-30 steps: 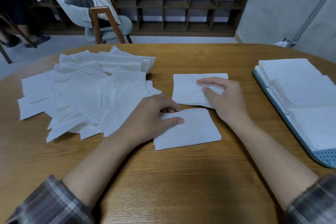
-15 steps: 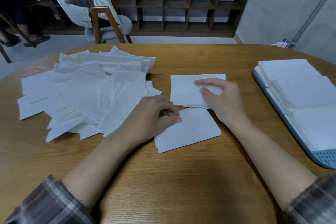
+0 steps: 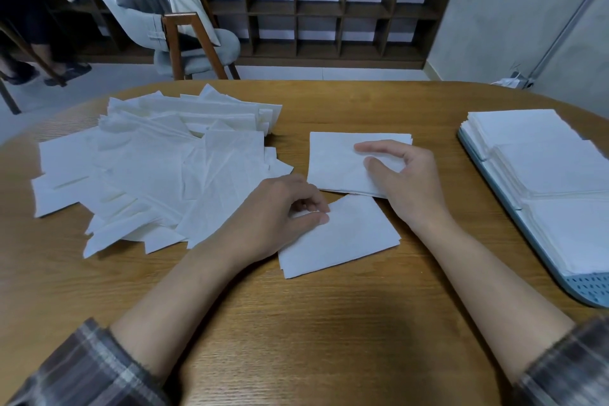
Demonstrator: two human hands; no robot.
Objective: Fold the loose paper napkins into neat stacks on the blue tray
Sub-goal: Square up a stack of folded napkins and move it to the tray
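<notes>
Okay, left hand sits on the upper left corner of a single folded napkin. The fingers are curled and the thumb lies flat on the paper, pinching that corner. The napkin lies tilted on the bench, most of it stretching right and toward the person from the hand.

Right hand rests over the right part of a small folded stack. Its fingers are loosely bent, with the index tip and thumb tip touching the top sheet and a gap between them, so it grips nothing. The stack lies just beyond the single napkin, with their nearest edges about touching.

Loose napkin pile is spread out left of the left hand, reaching up to its wrist side. Blue tray is at the right bench edge, well apart from both hands, and holds finished napkin stacks.
</notes>
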